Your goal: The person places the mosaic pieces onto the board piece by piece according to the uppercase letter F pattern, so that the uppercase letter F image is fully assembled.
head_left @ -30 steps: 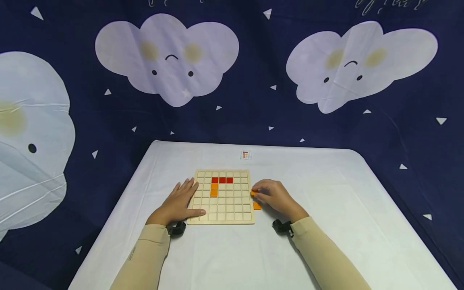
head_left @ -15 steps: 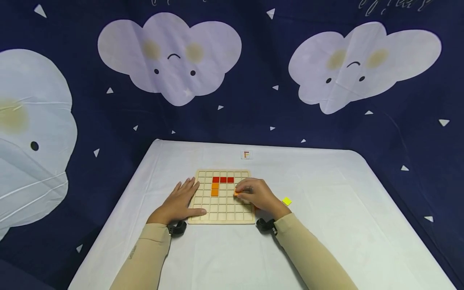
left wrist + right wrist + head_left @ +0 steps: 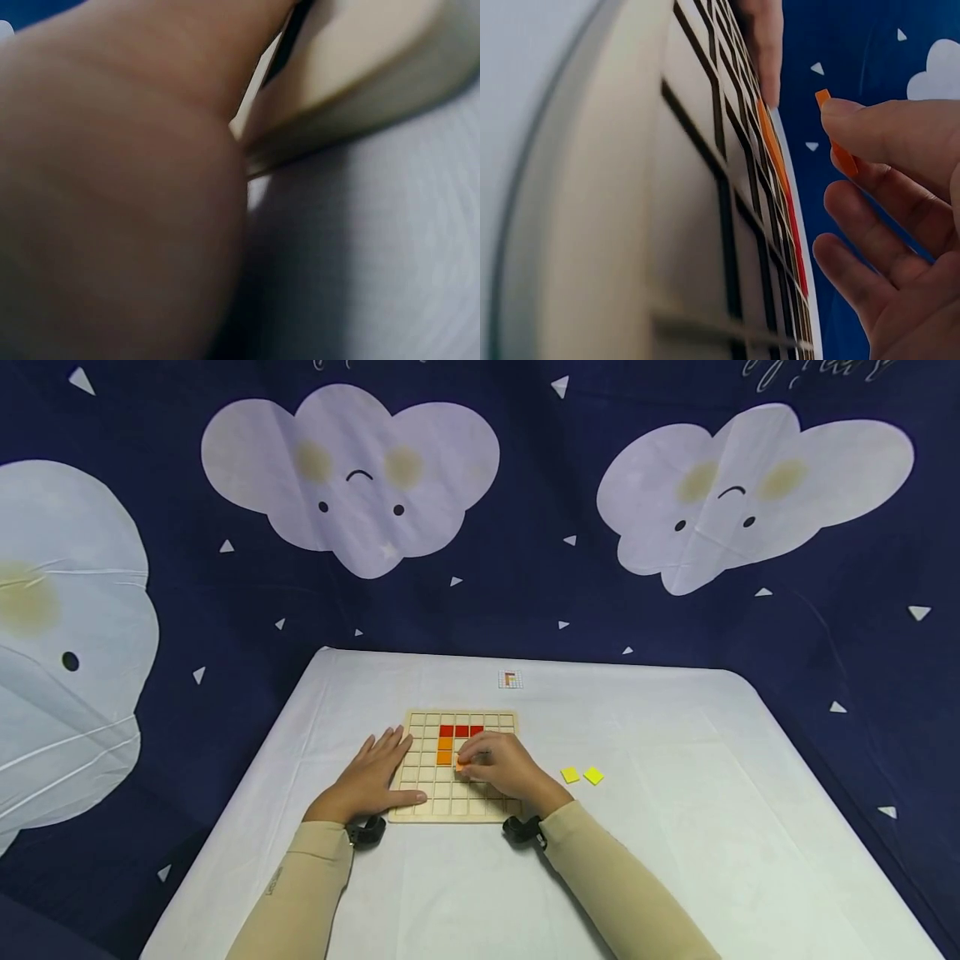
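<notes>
A square wooden grid board (image 3: 431,817) lies flat on the table. A row of red tiles (image 3: 462,732) sits in its upper cells, and orange tiles (image 3: 444,752) run down below the leftmost red one. With fingers spread, my left hand (image 3: 365,783) rests on the board's left edge. My right hand (image 3: 506,768) is over the middle of the board, pinching an orange tile (image 3: 844,159) between thumb and forefinger. In the right wrist view that tile is held apart from the board, its other fingers loosely bent. The left wrist view is mostly filled by the hand.
Two yellow tiles (image 3: 582,775) lie on the white tablecloth (image 3: 675,827) right of the board. Behind the board is a small card (image 3: 511,679) with a coloured grid pattern. A dark blue cloth with clouds (image 3: 525,602) hangs beyond the table's far edge.
My right hand has carried the orange tile leftward from beside the board to over its middle. Two yellow tiles have come into view from behind the arm. My left hand stays put.
</notes>
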A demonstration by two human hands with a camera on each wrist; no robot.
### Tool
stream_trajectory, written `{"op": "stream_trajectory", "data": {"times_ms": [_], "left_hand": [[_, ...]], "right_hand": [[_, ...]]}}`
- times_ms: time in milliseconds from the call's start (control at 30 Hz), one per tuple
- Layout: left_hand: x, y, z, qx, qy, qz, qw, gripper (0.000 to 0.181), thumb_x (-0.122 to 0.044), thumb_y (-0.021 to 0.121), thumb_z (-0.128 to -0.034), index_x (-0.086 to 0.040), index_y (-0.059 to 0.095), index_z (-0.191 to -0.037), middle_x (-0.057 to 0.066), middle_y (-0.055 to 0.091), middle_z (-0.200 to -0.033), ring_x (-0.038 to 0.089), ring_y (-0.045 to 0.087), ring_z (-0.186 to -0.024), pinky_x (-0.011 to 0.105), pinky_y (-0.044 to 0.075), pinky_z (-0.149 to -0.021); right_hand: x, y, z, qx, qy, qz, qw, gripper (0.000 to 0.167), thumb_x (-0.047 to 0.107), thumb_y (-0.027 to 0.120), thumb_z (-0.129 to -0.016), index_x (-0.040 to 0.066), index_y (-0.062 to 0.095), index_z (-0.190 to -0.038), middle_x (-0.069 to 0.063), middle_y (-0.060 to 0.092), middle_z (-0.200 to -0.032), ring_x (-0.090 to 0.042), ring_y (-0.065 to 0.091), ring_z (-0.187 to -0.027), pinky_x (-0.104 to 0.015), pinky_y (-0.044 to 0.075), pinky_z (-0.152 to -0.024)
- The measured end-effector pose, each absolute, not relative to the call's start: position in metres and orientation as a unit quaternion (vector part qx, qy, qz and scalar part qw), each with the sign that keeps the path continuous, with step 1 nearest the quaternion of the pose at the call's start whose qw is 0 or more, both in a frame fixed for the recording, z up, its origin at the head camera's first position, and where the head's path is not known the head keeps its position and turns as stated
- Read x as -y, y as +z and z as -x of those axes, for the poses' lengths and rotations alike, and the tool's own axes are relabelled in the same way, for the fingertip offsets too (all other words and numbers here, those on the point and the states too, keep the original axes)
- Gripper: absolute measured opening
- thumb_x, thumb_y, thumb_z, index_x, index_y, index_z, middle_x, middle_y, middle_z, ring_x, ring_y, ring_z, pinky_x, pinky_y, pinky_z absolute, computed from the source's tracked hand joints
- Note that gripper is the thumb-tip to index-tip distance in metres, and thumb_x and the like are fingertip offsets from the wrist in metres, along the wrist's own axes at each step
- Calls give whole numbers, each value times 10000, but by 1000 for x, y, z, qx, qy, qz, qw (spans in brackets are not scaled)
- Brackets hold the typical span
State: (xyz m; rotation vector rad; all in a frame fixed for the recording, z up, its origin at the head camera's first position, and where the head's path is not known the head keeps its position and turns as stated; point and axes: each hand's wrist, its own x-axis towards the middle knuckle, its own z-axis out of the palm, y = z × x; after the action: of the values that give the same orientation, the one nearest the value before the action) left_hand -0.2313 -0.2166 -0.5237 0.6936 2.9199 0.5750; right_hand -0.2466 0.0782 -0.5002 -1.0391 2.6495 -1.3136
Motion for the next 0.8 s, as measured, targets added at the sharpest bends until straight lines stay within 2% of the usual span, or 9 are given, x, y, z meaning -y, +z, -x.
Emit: {"op": "stream_trajectory", "data": {"times_ms": [200, 433, 667, 800], "left_hand": [[217, -526, 232, -953, 193, -229, 40, 1209, -794, 681, -830, -6, 280, -1654, 199, 153, -1723, 345, 90, -1590, 520, 12, -1265], [218, -526, 232, -952, 195, -232, 40, 1214, -809, 668, -828, -7, 283, -1654, 200, 154, -1722, 348, 94, -1589, 525, 15, -1264], [218, -524, 232, -953, 189, -231, 46, 1205, -796, 673, -839, -15, 265, -1660, 190, 132, -1726, 335, 73, -1592, 511, 2, -1265], [218, -523, 232, -955, 184, -229, 48, 1204, -793, 675, -842, -11, 264, -1659, 193, 127, -1726, 337, 72, -1591, 514, 7, -1265]], "right_hand": [[-60, -503, 243, -861, -409, 302, 18, 89, 95, 844, -919, 113, 833, -1006, 77, 735, -1103, -115, 667, -1076, -301, 538, -976], [-45, -506, 241, -880, -367, 301, 9, 58, 99, 825, -939, 128, 832, -989, 71, 737, -1064, -111, 659, -1038, -297, 541, -959], [-35, -503, 238, -894, -317, 317, -13, 64, 135, 848, -922, 131, 853, -987, 71, 763, -1076, -131, 669, -1083, -364, 453, -1089], [-32, -502, 235, -900, -287, 325, -38, 63, 155, 857, -916, 122, 865, -968, 47, 779, -1080, -142, 697, -1055, -373, 452, -1086]]}}
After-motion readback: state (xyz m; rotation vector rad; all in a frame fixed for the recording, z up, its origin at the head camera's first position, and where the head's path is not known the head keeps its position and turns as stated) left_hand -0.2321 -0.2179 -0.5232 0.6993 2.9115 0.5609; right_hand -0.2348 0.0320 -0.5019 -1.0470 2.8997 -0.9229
